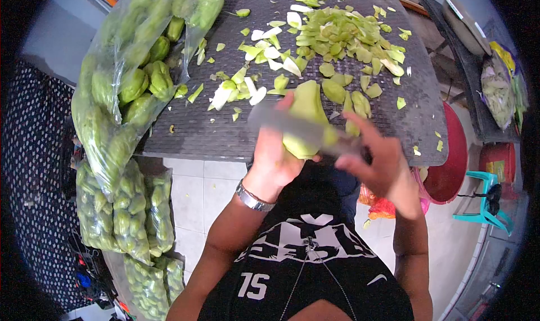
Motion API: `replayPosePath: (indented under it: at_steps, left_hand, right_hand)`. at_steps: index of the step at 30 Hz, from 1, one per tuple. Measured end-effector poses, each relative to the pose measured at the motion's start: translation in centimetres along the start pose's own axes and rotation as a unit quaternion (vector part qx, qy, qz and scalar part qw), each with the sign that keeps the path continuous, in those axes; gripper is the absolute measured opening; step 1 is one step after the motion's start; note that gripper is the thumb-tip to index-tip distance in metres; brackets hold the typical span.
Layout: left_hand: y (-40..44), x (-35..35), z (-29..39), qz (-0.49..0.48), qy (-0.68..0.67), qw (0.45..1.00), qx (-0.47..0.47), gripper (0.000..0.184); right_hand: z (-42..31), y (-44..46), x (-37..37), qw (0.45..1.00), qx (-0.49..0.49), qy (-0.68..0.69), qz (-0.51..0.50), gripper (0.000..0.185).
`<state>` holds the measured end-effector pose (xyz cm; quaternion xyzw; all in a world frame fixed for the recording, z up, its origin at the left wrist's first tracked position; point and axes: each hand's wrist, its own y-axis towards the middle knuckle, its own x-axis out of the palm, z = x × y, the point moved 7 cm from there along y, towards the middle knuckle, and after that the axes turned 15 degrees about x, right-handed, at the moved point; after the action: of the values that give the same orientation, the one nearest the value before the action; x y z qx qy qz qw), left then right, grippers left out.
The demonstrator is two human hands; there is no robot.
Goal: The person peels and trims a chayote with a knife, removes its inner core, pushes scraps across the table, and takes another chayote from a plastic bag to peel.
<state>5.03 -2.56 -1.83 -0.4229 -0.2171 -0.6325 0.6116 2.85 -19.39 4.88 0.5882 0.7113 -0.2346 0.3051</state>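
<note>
My left hand, with a metal watch at the wrist, holds a pale green peeled chayote upright over the table's near edge. In front of the chayote, a knife is smeared by motion, its blade pointing left. Its handle end lies at my right hand, whose fingers are curled around it and partly blurred. Peelings and cut green pieces are heaped on the dark woven table beyond my hands. More slices lie just right of the chayote.
An open plastic bag of whole green chayotes covers the table's left side. Filled bags stand below it. On the right are a red tub, a teal stool and a dark shelf with bagged vegetables.
</note>
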Motion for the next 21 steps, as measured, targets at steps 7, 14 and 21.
replayPosePath:
  at_steps: [7,14,21]
  left_hand:
    - [0.6,-0.1,0.9,-0.008,0.084,0.996,0.004,0.054]
    - [-0.3,1.3,2.0,-0.011,0.135,0.990,0.037,0.045]
    - [-1.0,1.2,2.0,0.009,0.124,0.992,0.005,0.049]
  right_hand:
    - [-2.4,-1.0,1.5,0.991,-0.048,-0.115,-0.051,0.066]
    - [-2.8,-0.7,1.5,0.988,-0.112,-0.099,-0.032,0.066]
    - [-1.8,-0.3,1.6,0.988,-0.137,-0.074,0.014,0.067]
